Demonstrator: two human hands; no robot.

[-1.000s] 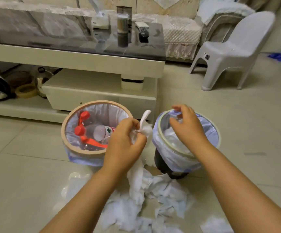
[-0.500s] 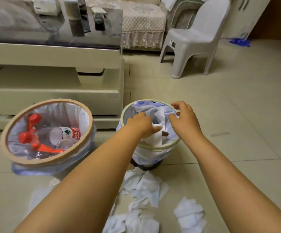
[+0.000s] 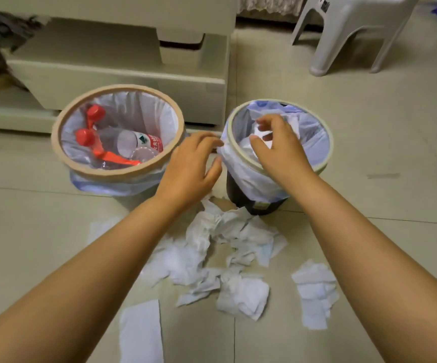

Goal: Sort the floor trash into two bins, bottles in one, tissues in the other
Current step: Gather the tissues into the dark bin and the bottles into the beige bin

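Two lined bins stand side by side on the tiled floor. The left bin has a tan rim and holds clear bottles with red caps. The right bin holds crumpled tissues. My left hand hovers between the bins with relaxed, spread fingers and holds nothing. My right hand is over the right bin's near rim, its fingers loosely curled above the tissues inside. A heap of white tissues lies on the floor in front of the bins, between my forearms.
A flat tissue lies near the bottom edge and another crumpled one to the right. A cream low cabinet stands right behind the bins. The legs of a grey plastic chair are at the back right.
My left hand carried a tissue into the right bin, let it go and has drawn back out to the left, empty. My right hand shifted from the rim to above the tissues.
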